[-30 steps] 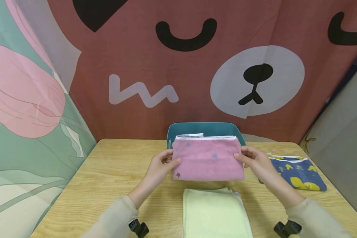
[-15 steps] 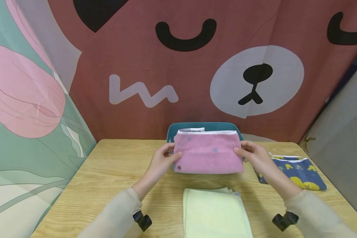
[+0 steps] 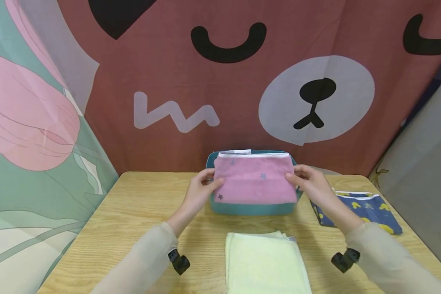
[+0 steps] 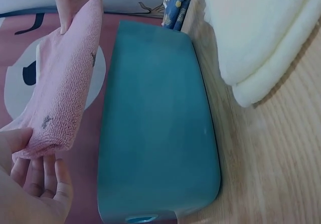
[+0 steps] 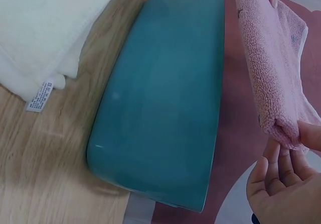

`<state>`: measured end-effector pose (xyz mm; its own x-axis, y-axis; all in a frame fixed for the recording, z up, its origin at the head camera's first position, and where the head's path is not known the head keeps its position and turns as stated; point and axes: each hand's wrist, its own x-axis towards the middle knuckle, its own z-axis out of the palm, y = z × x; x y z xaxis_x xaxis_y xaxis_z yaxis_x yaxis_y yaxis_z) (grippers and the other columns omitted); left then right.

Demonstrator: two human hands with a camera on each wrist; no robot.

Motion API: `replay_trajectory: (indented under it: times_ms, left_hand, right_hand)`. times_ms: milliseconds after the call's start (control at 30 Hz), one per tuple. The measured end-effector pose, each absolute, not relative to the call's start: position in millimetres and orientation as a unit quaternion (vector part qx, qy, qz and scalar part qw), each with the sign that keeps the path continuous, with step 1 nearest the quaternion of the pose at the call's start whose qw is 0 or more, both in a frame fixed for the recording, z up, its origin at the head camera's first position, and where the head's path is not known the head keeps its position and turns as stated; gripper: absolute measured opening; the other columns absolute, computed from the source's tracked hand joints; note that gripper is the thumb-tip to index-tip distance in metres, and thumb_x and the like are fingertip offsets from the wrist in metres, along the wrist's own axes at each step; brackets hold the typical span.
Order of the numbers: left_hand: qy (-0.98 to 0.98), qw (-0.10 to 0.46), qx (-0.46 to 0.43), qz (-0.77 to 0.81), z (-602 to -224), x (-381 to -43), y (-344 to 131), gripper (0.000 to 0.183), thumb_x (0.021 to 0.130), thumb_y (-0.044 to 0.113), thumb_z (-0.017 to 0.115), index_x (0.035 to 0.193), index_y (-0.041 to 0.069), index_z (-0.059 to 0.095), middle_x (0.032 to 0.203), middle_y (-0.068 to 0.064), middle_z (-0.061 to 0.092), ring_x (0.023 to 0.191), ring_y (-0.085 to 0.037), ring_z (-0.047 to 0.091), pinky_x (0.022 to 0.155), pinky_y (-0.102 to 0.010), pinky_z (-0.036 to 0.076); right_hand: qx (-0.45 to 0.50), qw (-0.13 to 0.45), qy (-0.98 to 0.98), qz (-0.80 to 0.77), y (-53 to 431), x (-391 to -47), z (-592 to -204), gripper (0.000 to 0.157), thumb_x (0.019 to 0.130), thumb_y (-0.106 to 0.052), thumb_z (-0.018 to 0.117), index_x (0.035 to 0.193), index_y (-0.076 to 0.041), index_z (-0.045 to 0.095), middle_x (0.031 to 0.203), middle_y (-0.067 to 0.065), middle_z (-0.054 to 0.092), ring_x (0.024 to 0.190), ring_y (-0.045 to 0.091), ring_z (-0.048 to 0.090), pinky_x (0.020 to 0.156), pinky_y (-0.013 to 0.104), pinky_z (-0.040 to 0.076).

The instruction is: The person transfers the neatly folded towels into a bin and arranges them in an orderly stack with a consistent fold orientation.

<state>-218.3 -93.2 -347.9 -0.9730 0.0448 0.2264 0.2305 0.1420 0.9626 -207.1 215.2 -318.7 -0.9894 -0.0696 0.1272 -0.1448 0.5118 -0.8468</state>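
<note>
Basket [image 3: 253, 209]: teal, upright at the back of the table [image 3: 150, 204], just in front of the curtain [image 3: 169, 85]. From the head view I get its front wall and parts of its rim; the pink towel [image 3: 255, 179] blocks my look inside, so I cannot tell what it holds. Both wrist views give me the smooth front wall, and the left one catches a slot [image 4: 141, 219] in one end.
Pink towel: folded into an oblong, white edging along the top, small grey stars, held up by its two ends. In the head view it overlaps the basket; in the wrist views I see it above the rim and apart from it, with curtain showing between.
Left hand [image 3: 199, 185]: I have it pinching the towel's left end, thumb on the near face, other fingers bent behind, parted only by the folded cloth.
Right hand [image 3: 310, 181]: I have the same pinch on the right end, thumb in front, fingers loosely bent behind.
Yellow towel [image 3: 266, 263]: folded in layers, flat on the table on the near side of the basket, apart from it; a white label [image 5: 41, 96] sticks out at a corner.
Blue cloth [image 3: 367, 208]: folded, printed in yellow, on the table right of the basket, partly hidden from me behind the right forearm [image 3: 343, 214].
</note>
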Motion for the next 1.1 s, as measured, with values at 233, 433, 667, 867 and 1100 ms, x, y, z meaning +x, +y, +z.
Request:
replay_trajectory:
  times_ms: [233, 433, 667, 867, 1100]
  left_hand:
    - [-0.740, 0.088, -0.091, -0.660, -346, -229, -91, 0.029, 0.089, 0.007, 0.073, 0.117, 0.000, 0.069, 0.095, -0.010, 0.063, 0.076, -0.013, 0.061, 0.068, -0.023, 0.052]
    - [-0.744, 0.098, -0.085, -0.655, -346, -238, -90, 0.029, 0.090, 0.009, 0.073, 0.118, 0.001, 0.069, 0.094, -0.009, 0.063, 0.076, -0.014, 0.061, 0.068, -0.023, 0.052]
    - [-0.750, 0.095, -0.073, -0.650, -346, -246, -89, 0.029, 0.091, 0.011, 0.073, 0.119, 0.003, 0.070, 0.096, -0.009, 0.062, 0.077, -0.015, 0.062, 0.069, -0.025, 0.053]
    - [-0.757, 0.099, -0.059, -0.643, -347, -251, -88, 0.029, 0.090, 0.010, 0.073, 0.118, 0.002, 0.070, 0.095, -0.009, 0.063, 0.077, -0.014, 0.062, 0.068, -0.024, 0.053]
    - [-0.775, 0.111, -0.051, -0.620, -354, -255, -87, 0.028, 0.090, 0.009, 0.073, 0.117, 0.000, 0.070, 0.099, -0.012, 0.066, 0.086, -0.020, 0.062, 0.071, -0.023, 0.052]
  right_hand:
    - [0.067, 0.060, -0.871, 0.483, 212, -219, -320, 0.046, 0.100, -0.035, 0.060, 0.126, 0.003, 0.059, 0.101, 0.010, 0.066, 0.080, 0.019, 0.055, 0.066, 0.032, 0.049]
    - [0.068, 0.069, -0.872, 0.480, 211, -226, -324, 0.047, 0.100, -0.037, 0.060, 0.128, 0.000, 0.059, 0.106, 0.012, 0.067, 0.083, 0.021, 0.055, 0.066, 0.032, 0.050]
    - [0.064, 0.070, -0.869, 0.486, 209, -234, -324, 0.049, 0.100, -0.040, 0.059, 0.129, 0.000, 0.059, 0.109, 0.014, 0.065, 0.087, 0.022, 0.054, 0.068, 0.033, 0.050]
    - [0.061, 0.081, -0.866, 0.490, 208, -240, -326, 0.049, 0.099, -0.039, 0.060, 0.127, 0.000, 0.060, 0.112, 0.016, 0.065, 0.096, 0.021, 0.058, 0.077, 0.029, 0.050]
    - [0.052, 0.081, -0.865, 0.493, 206, -246, -335, 0.050, 0.098, -0.041, 0.062, 0.127, 0.000, 0.062, 0.110, 0.015, 0.064, 0.100, 0.023, 0.058, 0.079, 0.027, 0.049]
